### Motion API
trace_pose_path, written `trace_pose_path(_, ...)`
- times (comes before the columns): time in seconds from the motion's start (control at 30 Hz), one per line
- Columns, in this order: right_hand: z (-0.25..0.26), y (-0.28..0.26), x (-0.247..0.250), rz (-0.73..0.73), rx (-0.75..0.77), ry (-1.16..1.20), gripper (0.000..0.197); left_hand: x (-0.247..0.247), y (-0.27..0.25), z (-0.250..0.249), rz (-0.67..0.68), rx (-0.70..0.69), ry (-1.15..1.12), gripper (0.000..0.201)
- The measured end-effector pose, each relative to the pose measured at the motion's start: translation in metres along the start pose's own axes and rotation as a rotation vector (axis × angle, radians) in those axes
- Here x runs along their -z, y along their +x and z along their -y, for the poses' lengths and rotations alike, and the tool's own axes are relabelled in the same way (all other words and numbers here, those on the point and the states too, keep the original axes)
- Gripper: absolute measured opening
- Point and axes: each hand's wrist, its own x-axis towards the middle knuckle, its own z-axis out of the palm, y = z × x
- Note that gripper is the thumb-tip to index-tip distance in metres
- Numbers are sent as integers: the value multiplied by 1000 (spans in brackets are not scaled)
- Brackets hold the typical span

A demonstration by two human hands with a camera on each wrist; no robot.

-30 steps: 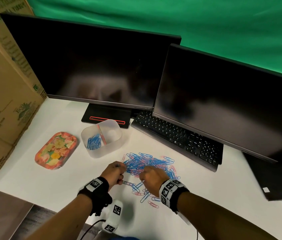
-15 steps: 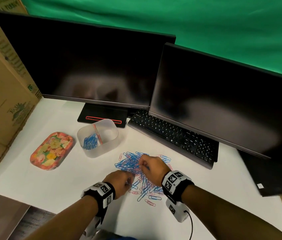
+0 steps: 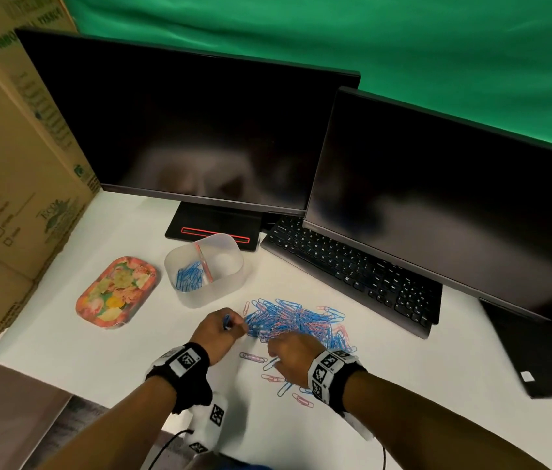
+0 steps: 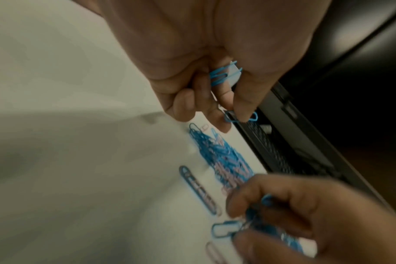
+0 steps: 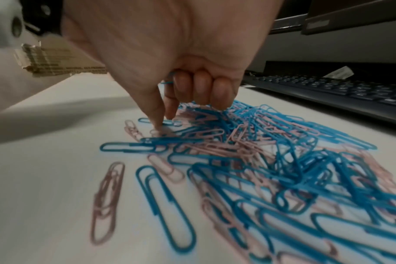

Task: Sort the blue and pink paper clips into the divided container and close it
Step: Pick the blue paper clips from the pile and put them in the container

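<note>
A heap of blue and pink paper clips (image 3: 295, 320) lies on the white table, seen close up in the right wrist view as a tangled pile (image 5: 249, 151). At the heap's left edge, my left hand (image 3: 234, 329) keeps several blue clips (image 4: 224, 75) in its curled fingers and pinches one more (image 4: 240, 117). My right hand (image 3: 284, 351) is over the heap's near side, fingers curled around blue clips (image 4: 267, 214), thumb and forefinger (image 5: 163, 121) touching a blue clip on the table. The translucent divided container (image 3: 230, 283) stands open beyond the left hand, with blue clips (image 3: 188, 276) in its left compartment.
A floral lid or tray (image 3: 115, 293) lies left of the container. A black keyboard (image 3: 352, 269) and two dark monitors (image 3: 200, 130) close off the back and right. Cardboard boxes (image 3: 13, 164) wall the left side. Loose clips (image 3: 301, 400) lie near the table's front edge.
My left hand has moved forward and left, from the heap's near side to its left edge. My right hand has drawn back from the heap's middle to its near side.
</note>
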Motion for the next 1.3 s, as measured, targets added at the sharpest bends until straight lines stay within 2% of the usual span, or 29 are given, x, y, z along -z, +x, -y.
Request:
trace_pose_path(0.1,4,4,-3,1,7,-94,20,6,-2,-3,15,117,-246,8)
trace_pose_path(0.2,5,6,-4,24,-2,-158,21,8,-2,-2,25,211,-431,32)
trace_pose_path(0.33,7,7,-2,63,20,-208,25,6,-4,-7,33,261,-689,18)
trace_pose_path(0.47,6,9,-4,76,69,-234,30,6,-3,-14,87,296,-848,17)
trace_pose_path(0.6,10,8,-3,58,115,-231,33,6,-3,-18,109,350,-912,15)
trace_pose_path(0.77,15,6,2,53,161,-249,24,9,-3,-22,113,375,-903,21)
trace_pose_path(1.07,14,15,0,138,96,-242,23,39,-6,-29,83,319,-984,20)
trace_pose_path(1.17,12,15,4,142,62,-152,21,52,-5,-30,40,291,-997,18)
trace_pose_path(1.23,16,16,17,70,38,7,18,62,-2,-32,-34,272,-1019,15)
trace_pose_path(1.3,22,25,35,-37,-4,224,34,74,3,-37,-121,262,-1011,14)
